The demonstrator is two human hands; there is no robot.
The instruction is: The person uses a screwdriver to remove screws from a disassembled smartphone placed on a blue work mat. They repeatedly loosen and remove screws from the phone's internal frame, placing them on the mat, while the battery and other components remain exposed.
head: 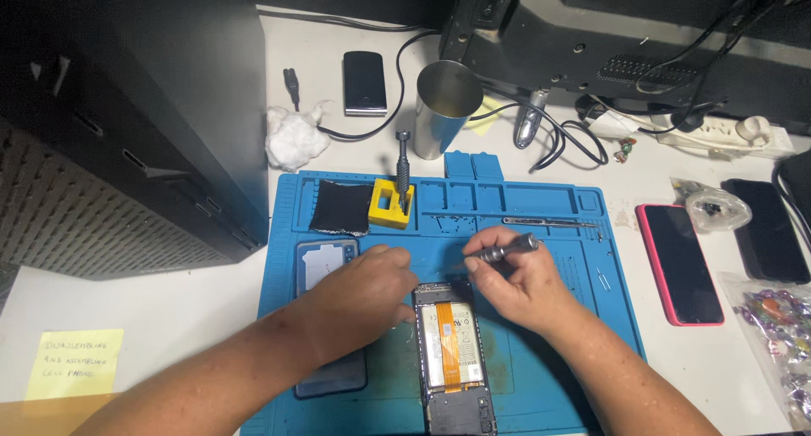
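Opened phone (454, 351) lies mid-mat (541, 385), both hands at its top edge.

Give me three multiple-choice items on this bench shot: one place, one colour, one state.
1. Where is the yellow block?
A. on the blue mat
B. on the bare table
C. inside the steel cup

2. What colour is the case of the phone right of the mat?
A. green
B. pink
C. white

3. What is the state of the phone under the hands?
A. back on
B. boxed
C. opened, insides showing

Answers: 1 A, it sits at the mat's top edge. 2 B, a pink rim shows. 3 C, its battery and orange ribbon show.
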